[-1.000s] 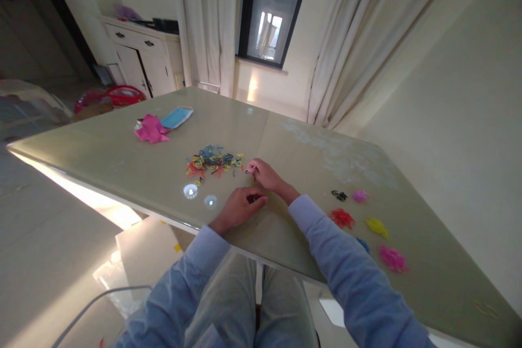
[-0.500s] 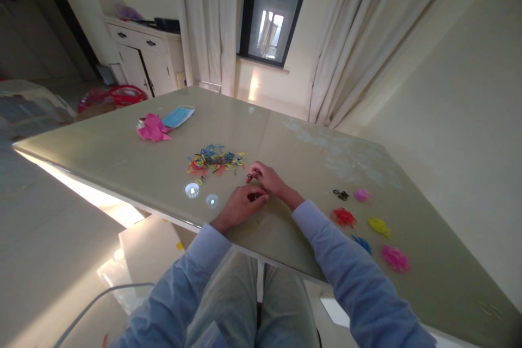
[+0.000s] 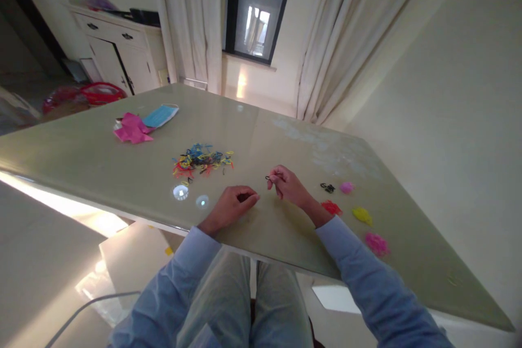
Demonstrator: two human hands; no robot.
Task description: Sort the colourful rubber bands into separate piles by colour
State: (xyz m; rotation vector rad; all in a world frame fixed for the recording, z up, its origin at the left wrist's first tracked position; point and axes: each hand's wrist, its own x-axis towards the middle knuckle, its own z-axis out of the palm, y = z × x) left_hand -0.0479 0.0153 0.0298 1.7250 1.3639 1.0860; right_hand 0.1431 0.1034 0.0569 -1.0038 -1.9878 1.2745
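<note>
My right hand (image 3: 285,184) pinches a small black rubber band (image 3: 267,178) between thumb and fingertips, just above the tabletop. To its left, my left hand (image 3: 234,206) rests on the table with fingers curled and thumb tip against them; what is inside is hidden. A mixed heap of rubber bands (image 3: 199,160), blue, yellow, red and black, lies beyond my left hand. Right of my right hand are sorted piles: black bands (image 3: 327,187), red bands (image 3: 331,207), yellow bands (image 3: 362,216), pink bands (image 3: 377,243) and a smaller pink pile (image 3: 347,188).
A crumpled pink wrapper (image 3: 132,128) and a blue face mask (image 3: 161,116) lie at the table's far left. The glossy table (image 3: 261,136) has its near edge at my lap. A white cabinet (image 3: 118,49) and curtains (image 3: 187,22) stand behind.
My right hand has moved right, away from my left hand, carrying the black band. The view has shifted, and my right sleeve now hides the blue pile.
</note>
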